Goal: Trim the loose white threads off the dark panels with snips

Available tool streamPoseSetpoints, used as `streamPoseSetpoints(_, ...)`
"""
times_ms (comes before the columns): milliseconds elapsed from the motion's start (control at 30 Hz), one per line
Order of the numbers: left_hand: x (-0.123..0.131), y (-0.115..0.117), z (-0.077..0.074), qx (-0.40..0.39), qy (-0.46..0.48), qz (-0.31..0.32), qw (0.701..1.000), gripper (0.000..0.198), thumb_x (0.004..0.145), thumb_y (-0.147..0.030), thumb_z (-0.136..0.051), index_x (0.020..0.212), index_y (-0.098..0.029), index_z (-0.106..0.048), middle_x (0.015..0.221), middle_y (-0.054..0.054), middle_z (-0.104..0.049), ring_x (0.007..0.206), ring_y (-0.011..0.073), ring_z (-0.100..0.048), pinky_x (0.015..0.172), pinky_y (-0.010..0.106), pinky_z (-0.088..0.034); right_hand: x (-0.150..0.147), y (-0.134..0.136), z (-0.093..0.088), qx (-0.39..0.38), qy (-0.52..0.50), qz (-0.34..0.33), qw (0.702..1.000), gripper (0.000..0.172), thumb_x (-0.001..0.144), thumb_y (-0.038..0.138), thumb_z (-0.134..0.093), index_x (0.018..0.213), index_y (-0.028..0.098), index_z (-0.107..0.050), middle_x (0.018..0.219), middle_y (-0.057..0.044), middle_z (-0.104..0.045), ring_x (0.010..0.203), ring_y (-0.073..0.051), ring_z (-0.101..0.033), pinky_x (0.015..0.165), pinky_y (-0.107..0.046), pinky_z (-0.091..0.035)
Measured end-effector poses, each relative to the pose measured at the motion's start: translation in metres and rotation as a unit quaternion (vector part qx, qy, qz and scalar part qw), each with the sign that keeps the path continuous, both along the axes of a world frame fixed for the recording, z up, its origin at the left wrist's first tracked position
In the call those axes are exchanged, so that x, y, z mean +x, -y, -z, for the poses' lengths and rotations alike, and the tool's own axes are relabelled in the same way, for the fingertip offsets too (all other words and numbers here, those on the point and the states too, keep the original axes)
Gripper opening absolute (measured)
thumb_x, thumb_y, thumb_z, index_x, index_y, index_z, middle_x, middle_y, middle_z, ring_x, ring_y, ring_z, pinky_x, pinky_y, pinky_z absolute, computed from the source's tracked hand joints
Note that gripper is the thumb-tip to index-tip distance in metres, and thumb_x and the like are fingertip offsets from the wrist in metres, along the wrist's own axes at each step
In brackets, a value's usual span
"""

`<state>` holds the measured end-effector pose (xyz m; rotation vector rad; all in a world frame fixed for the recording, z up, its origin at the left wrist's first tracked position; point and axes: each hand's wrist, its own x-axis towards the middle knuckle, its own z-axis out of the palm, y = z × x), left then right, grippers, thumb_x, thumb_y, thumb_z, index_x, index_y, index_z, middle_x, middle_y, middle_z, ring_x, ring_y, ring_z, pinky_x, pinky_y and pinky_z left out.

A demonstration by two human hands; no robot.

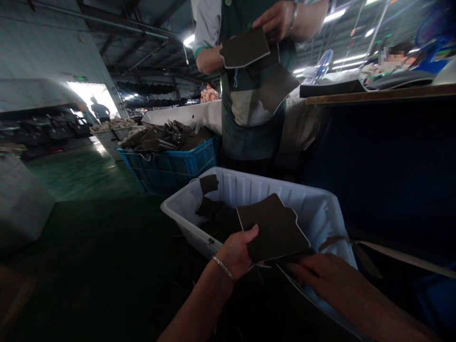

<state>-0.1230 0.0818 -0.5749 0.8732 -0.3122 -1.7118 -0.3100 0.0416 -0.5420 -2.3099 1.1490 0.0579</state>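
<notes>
My left hand (235, 252) grips a flat dark cut piece (274, 228) with a pale edge, thumb on top, holding it over a white plastic tub (249, 187). Just under that piece, my right hand (322, 273) lies low with fingers stretched toward more dark sheets. Several smaller dark pieces (213, 209) lie inside the tub. A bracelet circles my left wrist.
A person in a green apron (245, 95) stands behind the tub holding dark pieces (245, 47) in both hands. A blue crate (171, 164) heaped with dark pieces sits to the left. A wooden table edge (381, 95) runs on the right. The green floor stretches leftwards.
</notes>
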Motion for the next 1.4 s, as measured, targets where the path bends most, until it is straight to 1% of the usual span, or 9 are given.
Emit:
streamPoseSetpoints(200,0.001,0.0,-0.001,0.013,0.016,-0.004,1.0,0.039,0.089,-0.031,-0.046,0.116,-0.004,-0.055,0.093,0.013,-0.068,0.061,0.0133,-0.06,0.049,0.024,-0.04,0.004,0.0,0.0,0.032,0.053,0.0,0.998,0.052,0.092,0.054,-0.034,0.07,0.022,-0.067,0.069,-0.002,-0.064,0.063,-0.015,-0.057,0.058,-0.029,-0.036)
streamPoseSetpoints(400,0.001,0.004,0.002,0.01,-0.012,-0.007,1.0,0.042,0.088,-0.029,-0.047,0.122,-0.004,-0.051,0.098,0.014,-0.068,0.074,0.0176,-0.064,0.068,0.029,-0.047,0.004,0.003,0.006,0.062,0.099,-0.021,0.993,0.041,0.092,0.05,-0.04,0.081,0.025,-0.071,0.079,0.0,-0.067,0.071,-0.015,-0.059,0.064,-0.027,-0.039)
streamPoseSetpoints(567,0.001,0.008,0.0,0.018,0.001,-0.006,1.0,0.038,0.089,-0.029,-0.046,0.117,-0.004,-0.053,0.09,0.011,-0.068,0.06,0.014,-0.06,0.053,0.026,-0.042,0.0,0.011,0.019,0.142,0.162,0.011,0.976,0.044,0.089,0.053,-0.044,0.079,0.018,-0.068,0.075,-0.003,-0.065,0.066,-0.014,-0.056,0.058,-0.024,-0.037)
streamPoseSetpoints(667,0.0,0.011,0.0,0.025,0.009,-0.004,1.0,0.035,0.089,-0.029,-0.046,0.114,-0.005,-0.055,0.081,0.009,-0.068,0.057,0.013,-0.059,0.05,0.024,-0.041,-0.001,0.017,0.029,0.191,0.198,0.017,0.961,0.043,0.086,0.055,-0.047,0.079,0.017,-0.066,0.073,-0.003,-0.064,0.065,-0.014,-0.055,0.058,-0.024,-0.038)
streamPoseSetpoints(867,-0.005,0.022,0.003,0.028,0.039,0.009,0.999,0.031,0.089,-0.03,-0.047,0.101,-0.005,-0.06,0.066,0.005,-0.063,0.047,0.012,-0.055,0.042,0.024,-0.036,0.0,0.031,0.046,0.127,0.189,0.048,0.973,0.052,0.083,0.061,-0.043,0.07,0.015,-0.063,0.053,0.0,-0.047,0.048,-0.011,-0.038,0.048,-0.024,-0.026)
streamPoseSetpoints(1000,-0.007,0.028,0.006,0.039,0.054,-0.003,0.998,0.028,0.09,-0.028,-0.044,0.096,-0.006,-0.061,0.058,0.002,-0.058,0.042,0.0108,-0.051,0.038,0.024,-0.034,-0.004,0.033,0.046,0.109,0.154,0.033,0.981,0.053,0.085,0.059,-0.037,0.078,0.016,-0.065,0.066,-0.004,-0.059,0.058,-0.015,-0.049,0.055,-0.027,-0.033)
streamPoseSetpoints(1133,-0.007,0.031,0.01,0.05,0.057,-0.022,0.997,0.026,0.088,-0.028,-0.047,0.097,-0.007,-0.06,0.059,0.002,-0.06,0.043,0.0121,-0.053,0.039,0.025,-0.035,-0.015,0.026,0.034,0.068,0.07,0.032,0.995,0.045,0.087,0.05,-0.034,0.079,0.018,-0.065,0.077,-0.007,-0.065,0.071,-0.021,-0.057,0.063,-0.032,-0.036)
streamPoseSetpoints(1300,-0.014,0.03,0.005,0.031,0.037,-0.034,0.998,0.032,0.091,-0.025,-0.04,0.105,-0.004,-0.06,0.073,0.009,-0.068,0.053,0.0134,-0.06,0.06,0.028,-0.047,-0.019,0.013,0.014,0.007,0.06,0.03,0.998,0.047,0.088,0.056,-0.034,0.069,0.021,-0.059,0.069,-0.004,-0.06,0.066,-0.019,-0.055,0.062,-0.032,-0.036)
streamPoseSetpoints(1400,-0.02,0.027,-0.002,0.018,0.012,-0.017,1.0,0.035,0.092,-0.025,-0.037,0.105,-0.003,-0.062,0.079,0.012,-0.07,0.067,0.0158,-0.065,0.075,0.029,-0.048,-0.006,0.006,0.009,-0.006,0.057,-0.005,0.998,0.038,0.089,0.048,-0.04,0.074,0.022,-0.063,0.074,-0.002,-0.063,0.07,-0.018,-0.058,0.063,-0.031,-0.036)
